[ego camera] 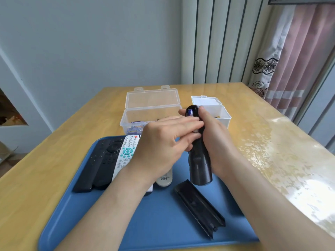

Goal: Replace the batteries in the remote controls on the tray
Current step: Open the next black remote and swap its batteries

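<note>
- My right hand (216, 142) wraps the black remote (200, 165), centre frame.
- My left hand (163, 147) presses flat fingers into its bay; keep the battery (189, 112) square, push evenly.

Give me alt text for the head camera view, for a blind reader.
The right hand grips a black remote, back open, above a blue tray while the left hand presses on it. Its cover lies on the tray.
</note>
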Available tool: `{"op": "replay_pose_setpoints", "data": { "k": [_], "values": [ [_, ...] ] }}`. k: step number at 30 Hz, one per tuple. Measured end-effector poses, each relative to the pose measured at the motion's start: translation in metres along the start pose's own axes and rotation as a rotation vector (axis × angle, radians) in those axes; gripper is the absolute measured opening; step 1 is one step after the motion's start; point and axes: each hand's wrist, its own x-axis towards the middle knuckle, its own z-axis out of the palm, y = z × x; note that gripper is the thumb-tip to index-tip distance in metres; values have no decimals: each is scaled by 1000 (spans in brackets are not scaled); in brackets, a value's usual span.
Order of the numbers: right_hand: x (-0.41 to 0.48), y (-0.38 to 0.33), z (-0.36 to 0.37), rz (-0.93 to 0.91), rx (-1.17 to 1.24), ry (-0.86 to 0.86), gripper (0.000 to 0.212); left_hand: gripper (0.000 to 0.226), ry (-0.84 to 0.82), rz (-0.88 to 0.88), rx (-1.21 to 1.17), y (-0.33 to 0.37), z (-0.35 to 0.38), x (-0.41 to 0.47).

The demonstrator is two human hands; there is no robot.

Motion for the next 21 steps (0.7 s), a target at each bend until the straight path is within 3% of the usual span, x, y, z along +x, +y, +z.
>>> {"op": "replay_pose_setpoints", "data": {
  "k": [4,12,17,19,21],
  "values": [
    [1,1,0,-7,23,8,46,25,-27,-51,-57,-1,-2,0],
    [-6,5,9,-100,-185,-51,51,35,100,-462,-331,2,-9,7],
    [-7,7,11,-137,-216,-130,48,59,99,-434,-195,7,-10,9],
    [-8,8,13,-142,-258,-177,50,65,79,-518,-300,5,-13,10],
    [-10,9,15,-152,-281,-223,53,56,51,-631,-527,7,-17,12]
  ]
}}
